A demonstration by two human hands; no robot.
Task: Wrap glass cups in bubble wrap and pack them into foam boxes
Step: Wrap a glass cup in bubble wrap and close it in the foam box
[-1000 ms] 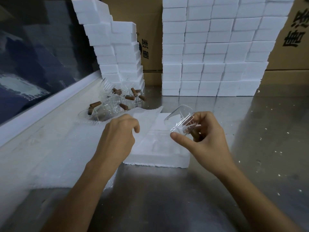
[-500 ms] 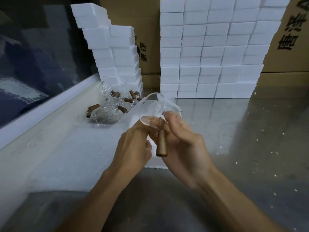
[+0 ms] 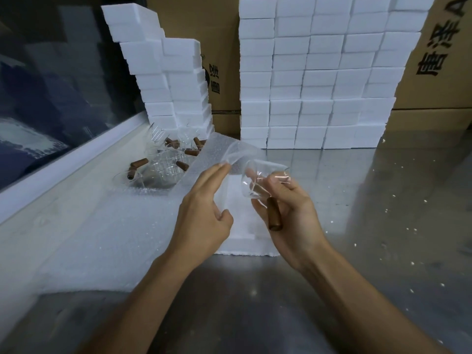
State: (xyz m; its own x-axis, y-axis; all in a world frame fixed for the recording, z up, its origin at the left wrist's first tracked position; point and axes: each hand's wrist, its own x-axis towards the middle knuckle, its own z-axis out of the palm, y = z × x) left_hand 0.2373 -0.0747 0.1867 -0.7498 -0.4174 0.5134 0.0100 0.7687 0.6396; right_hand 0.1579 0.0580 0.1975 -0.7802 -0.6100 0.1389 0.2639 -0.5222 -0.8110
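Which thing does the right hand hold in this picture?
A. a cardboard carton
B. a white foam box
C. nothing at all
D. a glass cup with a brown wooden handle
D: the right hand grips the glass cup, whose brown handle points down from between thumb and fingers, while the left hand lifts the bubble wrap sheet beside it.
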